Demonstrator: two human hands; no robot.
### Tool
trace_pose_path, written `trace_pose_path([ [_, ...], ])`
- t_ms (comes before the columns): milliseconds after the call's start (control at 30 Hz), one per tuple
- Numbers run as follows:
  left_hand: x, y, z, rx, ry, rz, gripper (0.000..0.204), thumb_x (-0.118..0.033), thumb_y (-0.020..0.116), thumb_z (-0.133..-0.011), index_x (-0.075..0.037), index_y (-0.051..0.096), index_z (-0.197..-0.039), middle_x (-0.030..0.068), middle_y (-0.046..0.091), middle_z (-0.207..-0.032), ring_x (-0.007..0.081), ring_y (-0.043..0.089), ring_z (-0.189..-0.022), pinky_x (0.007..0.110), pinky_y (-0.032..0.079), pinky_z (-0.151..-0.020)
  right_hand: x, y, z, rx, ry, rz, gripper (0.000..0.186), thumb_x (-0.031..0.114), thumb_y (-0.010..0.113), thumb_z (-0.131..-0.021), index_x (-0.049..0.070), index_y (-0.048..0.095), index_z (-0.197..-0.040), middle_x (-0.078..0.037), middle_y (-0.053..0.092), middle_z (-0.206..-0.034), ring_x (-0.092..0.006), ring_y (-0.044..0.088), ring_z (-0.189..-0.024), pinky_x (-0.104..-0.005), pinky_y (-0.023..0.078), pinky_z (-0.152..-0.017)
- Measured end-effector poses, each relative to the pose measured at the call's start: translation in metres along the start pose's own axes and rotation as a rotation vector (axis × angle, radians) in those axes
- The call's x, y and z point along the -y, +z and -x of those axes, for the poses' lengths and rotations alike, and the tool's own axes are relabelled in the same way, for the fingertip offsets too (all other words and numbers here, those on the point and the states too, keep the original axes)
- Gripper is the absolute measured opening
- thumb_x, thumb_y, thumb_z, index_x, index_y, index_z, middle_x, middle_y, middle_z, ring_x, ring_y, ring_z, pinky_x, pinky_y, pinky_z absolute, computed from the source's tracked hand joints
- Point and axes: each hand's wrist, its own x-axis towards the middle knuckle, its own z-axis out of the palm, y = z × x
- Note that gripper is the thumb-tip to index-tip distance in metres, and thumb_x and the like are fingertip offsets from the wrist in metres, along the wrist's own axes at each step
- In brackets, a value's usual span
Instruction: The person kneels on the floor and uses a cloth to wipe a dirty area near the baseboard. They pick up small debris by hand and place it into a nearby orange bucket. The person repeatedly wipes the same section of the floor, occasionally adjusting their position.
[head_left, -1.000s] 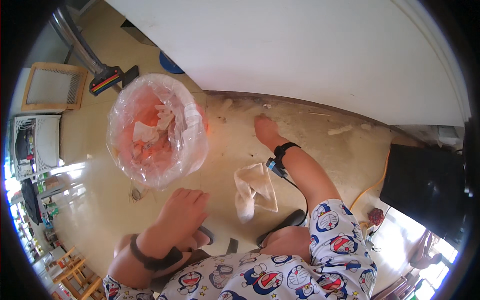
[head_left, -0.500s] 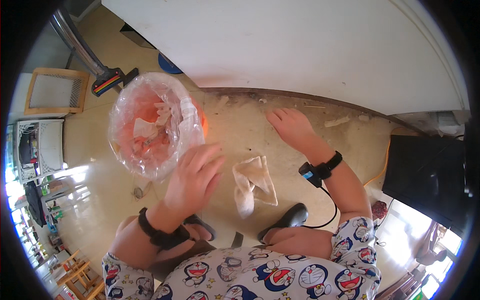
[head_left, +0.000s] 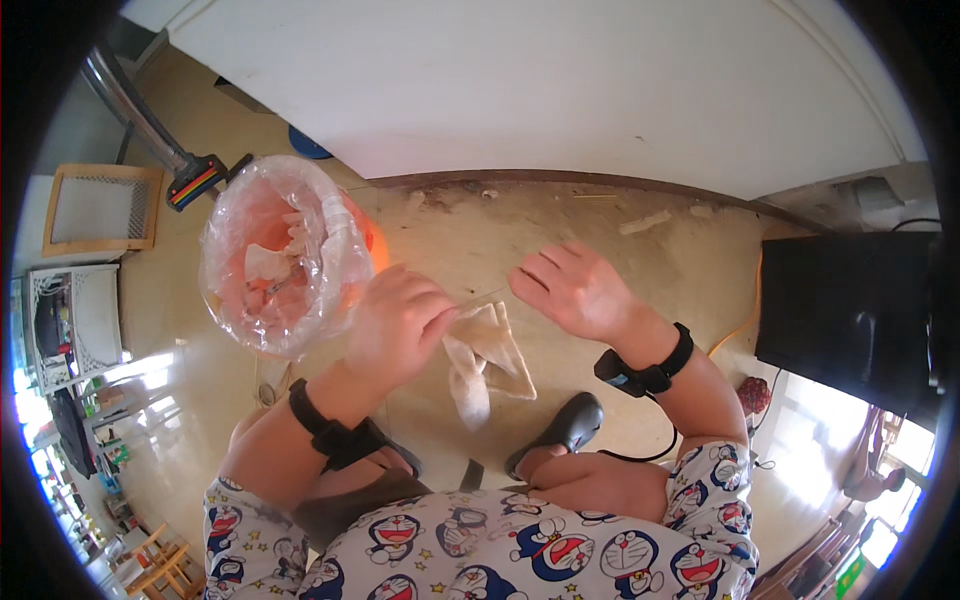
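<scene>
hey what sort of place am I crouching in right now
Probably a room in a home, though I can't be certain. What suggests it: a black vacuum-cleaner head with a rainbow stripe, a white cabinet with an openwork side, and a round orange bin lined with clear plastic.

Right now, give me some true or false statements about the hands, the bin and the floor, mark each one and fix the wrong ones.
1. A thin strand spans the gap between the left hand and the right hand. True.
2. The beige cloth hangs over the rim of the orange bin. False: it lies on the floor, apart from the bin.
3. Pale scraps lie inside the bin's clear plastic liner. True.
4. Only the right wrist wears a black band. False: both wrists do.
5. The vacuum floor head is at the upper left, near the bin. True.
</scene>
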Motion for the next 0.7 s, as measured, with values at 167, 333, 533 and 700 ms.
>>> trace_pose_path([
  [167, 0.004, -0.007, 0.009, 0.08, -0.114, -0.06, 0.008, -0.009, 0.07, -0.075, -0.004, 0.066, -0.081, 0.0074, 0.067, -0.085, 0.0286, 0.062, -0.084, 0.04, 0.047, -0.077, -0.031, -0.006, 0.019, 0.017, 0.085, 0.088, 0.021, 0.012, 0.06, -0.07, 0.008, 0.058, -0.09, -0.004, 0.053, -0.082, -0.0215, 0.054, -0.076, -0.0333, 0.046, -0.064],
  [333, -0.01, -0.014, 0.003, 0.0, -0.185, -0.135, 0.012, -0.011, 0.069, -0.079, -0.002, 0.067, -0.087, 0.0106, 0.067, -0.101, 0.032, 0.062, -0.093, 0.041, 0.047, -0.086, -0.04, -0.007, 0.026, 0.042, 0.136, 0.114, 0.022, 0.01, 0.06, -0.07, 0.009, 0.057, -0.092, -0.005, 0.053, -0.083, -0.0216, 0.055, -0.078, -0.0334, 0.047, -0.066],
  [533, -0.018, -0.012, 0.002, -0.007, -0.155, -0.125, 0.013, -0.012, 0.069, -0.08, -0.005, 0.069, -0.09, 0.01, 0.067, -0.099, 0.0309, 0.063, -0.09, 0.042, 0.048, -0.08, -0.007, 0.012, 0.009, 0.047, 0.047, -0.014, 0.021, 0.011, 0.06, -0.07, 0.009, 0.056, -0.091, -0.004, 0.053, -0.08, -0.0215, 0.055, -0.075, -0.0321, 0.047, -0.066],
  [700, -0.002, -0.007, 0.014, 0.119, -0.259, -0.037, 0.01, -0.014, 0.069, -0.079, -0.007, 0.071, -0.085, 0.0067, 0.066, -0.086, 0.0278, 0.063, -0.079, 0.037, 0.049, -0.068, 0.0, 0.026, 0.006, 0.032, 0.039, -0.05, 0.021, 0.012, 0.06, -0.072, 0.01, 0.058, -0.092, -0.003, 0.054, -0.08, -0.0215, 0.057, -0.075, -0.0347, 0.048, -0.062],
])
